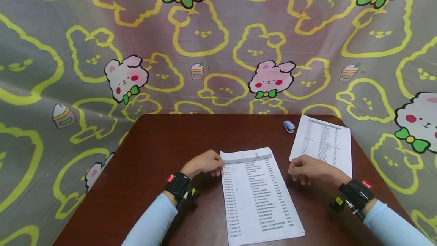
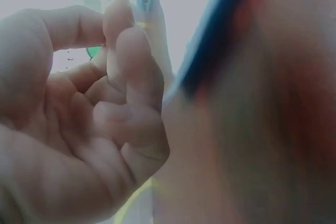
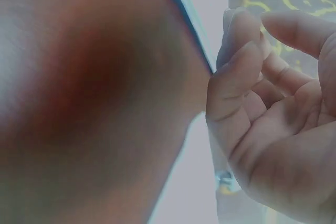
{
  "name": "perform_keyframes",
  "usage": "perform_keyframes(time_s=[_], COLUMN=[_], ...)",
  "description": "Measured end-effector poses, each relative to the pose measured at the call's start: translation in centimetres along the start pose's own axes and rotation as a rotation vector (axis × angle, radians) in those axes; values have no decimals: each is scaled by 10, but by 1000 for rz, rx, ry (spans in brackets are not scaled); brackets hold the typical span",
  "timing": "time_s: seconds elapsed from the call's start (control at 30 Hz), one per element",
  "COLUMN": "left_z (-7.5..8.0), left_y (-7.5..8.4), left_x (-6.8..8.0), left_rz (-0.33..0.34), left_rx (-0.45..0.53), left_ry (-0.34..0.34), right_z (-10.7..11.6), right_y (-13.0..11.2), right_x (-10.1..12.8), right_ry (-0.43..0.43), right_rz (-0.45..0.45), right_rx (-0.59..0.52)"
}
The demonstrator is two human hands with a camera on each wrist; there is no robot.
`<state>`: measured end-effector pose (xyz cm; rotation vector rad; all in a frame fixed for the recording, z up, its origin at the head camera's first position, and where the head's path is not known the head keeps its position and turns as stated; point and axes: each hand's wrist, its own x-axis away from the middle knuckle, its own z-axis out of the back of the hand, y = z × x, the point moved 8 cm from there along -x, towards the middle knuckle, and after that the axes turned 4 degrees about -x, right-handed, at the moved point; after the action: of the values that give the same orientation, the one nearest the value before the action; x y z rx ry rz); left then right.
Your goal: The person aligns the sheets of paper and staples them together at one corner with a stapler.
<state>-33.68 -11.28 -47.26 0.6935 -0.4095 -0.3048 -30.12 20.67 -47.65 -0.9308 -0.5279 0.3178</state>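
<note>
Head view of a dark table set against a printed cloth. A sheet of printed lists lies near the front edge, between the two hands. The left hand rests at the sheet's upper left edge, fingers curled loosely, tips at or just on the paper; the wrist view shows the fingers bent inward with nothing visibly pinched between them. The right hand rests on the table just right of the sheet, apart from it, fingers likewise loosely curled and holding nothing. A second sheet lies at the far right, its near edge just beside the right hand. A small stapler sits by that sheet's far left corner, well apart from both hands.

Risks, as judged from this layout: with only the left fingertips at one edge, the near sheet may slide or skew on the smooth table if pushed. A lift from a single corner may crease it. The right hand, if swept outward, may drag the second sheet. Contact between left fingertips and paper is probable but not certain, since the wrist views are blurred.
</note>
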Motion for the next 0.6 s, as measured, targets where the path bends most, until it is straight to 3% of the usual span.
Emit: perform_keyframes(time_s=[0.4,0.6], left_z=[31,34], left_y=[26,38], left_x=[-4,-9], left_rz=[-58,-76], left_rx=[173,236], left_ry=[200,240], right_z=[51,60], right_y=[-17,-20], right_x=[13,17], right_ry=[107,126], right_rz=[61,97], right_rx=[-29,-98])
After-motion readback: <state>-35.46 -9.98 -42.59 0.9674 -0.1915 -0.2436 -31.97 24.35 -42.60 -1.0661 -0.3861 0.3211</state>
